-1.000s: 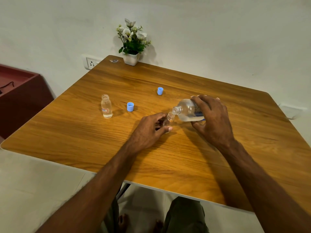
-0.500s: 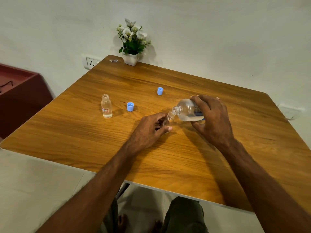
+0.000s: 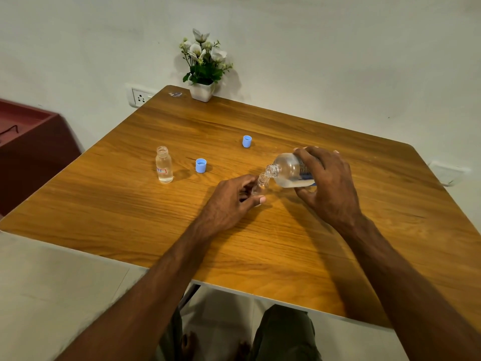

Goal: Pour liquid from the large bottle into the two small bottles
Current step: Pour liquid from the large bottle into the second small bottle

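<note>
- Large bottle [image 3: 289,171]: clear plastic, about a third full by the look, so probably light and easy to dent; best taken round the wide body, not the neck.
- Gripped round that body by the right hand [image 3: 326,185], fingers over the top and thumb beneath; tipped almost level, mouth pointing left and resting just above the mouth of the small bottle [image 3: 261,182].
- Small bottle held at its lower part between the fingers and thumb of the left hand [image 3: 230,201], standing upright on the table [image 3: 260,256]; light and easily knocked over, so a steadying hold low down seems wise. Fill level hidden by the fingers; cannot tell.
- Second small bottle [image 3: 164,165], well to the left of the large bottle, standing open and untouched, clear liquid almost to its shoulder, likely already filled.
- Two blue caps loose on the table: one cap [image 3: 201,165] between the second small bottle and the large bottle, another cap [image 3: 247,141] beyond the large bottle's mouth.
- Risk, as a judgement: narrow mouth, so easy to overshoot and wet the tabletop.
</note>
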